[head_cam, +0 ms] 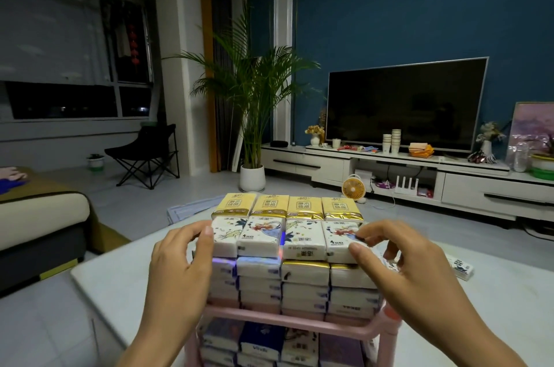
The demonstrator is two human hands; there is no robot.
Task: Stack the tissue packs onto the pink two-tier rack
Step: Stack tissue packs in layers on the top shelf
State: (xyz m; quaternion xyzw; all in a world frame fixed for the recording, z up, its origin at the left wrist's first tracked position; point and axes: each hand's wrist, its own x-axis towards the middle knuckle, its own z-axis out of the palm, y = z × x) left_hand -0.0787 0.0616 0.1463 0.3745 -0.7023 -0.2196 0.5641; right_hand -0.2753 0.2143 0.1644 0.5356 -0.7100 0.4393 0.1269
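The pink two-tier rack (302, 323) stands on a white table (105, 276) in front of me. Its upper tier carries a tall stack of tissue packs (304, 282), topped by a near row of white flowered packs (260, 234) and a far row of yellow packs (287, 206). More packs (260, 341) fill the lower tier. My left hand (180, 264) touches the left end of the flowered row with curved fingers. My right hand (398, 258) pinches the rightmost flowered pack (338, 239) between thumb and fingers.
One loose tissue pack (460, 267) lies on the table at the right. Beyond the table are a potted palm (253, 126), a small fan (353, 188) on the floor, a TV stand with a television (404, 104), and a folding chair (147, 153). A sofa (39, 216) is at the left.
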